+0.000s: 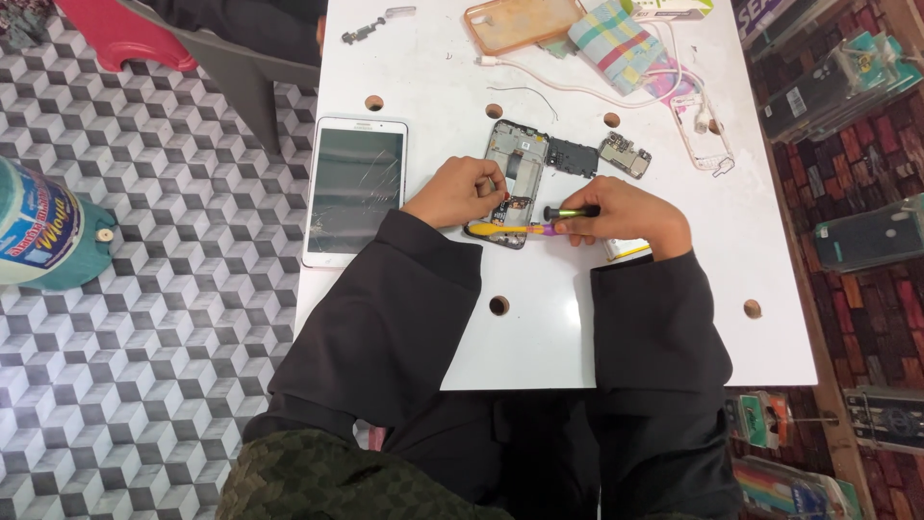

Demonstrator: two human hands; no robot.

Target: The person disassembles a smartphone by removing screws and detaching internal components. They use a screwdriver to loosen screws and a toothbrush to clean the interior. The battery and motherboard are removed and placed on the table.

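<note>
- Left hand (462, 191) fingers curled, tips pressed onto the lower part of the opened phone (512, 178), pinning it to the surface (577, 318).
- Right hand (621, 217) fingers closed around a screwdriver (570, 211), dark cap pointing left toward the phone's lower end.
- Yellow-and-purple tool (510, 230) lying across the phone's bottom edge, just under both hands.
- Phone back off, frame exposed, lying mid-surface between the hands.
- Black cover plate (574, 156) and small circuit board (626, 155) just right of the phone's top.
- Tablet with cracked screen (354, 188) at the surface's left edge, near the left wrist.
- Far edge: clear phone case (520, 23), checked cloth (616, 43), white cable (616, 91).
</note>
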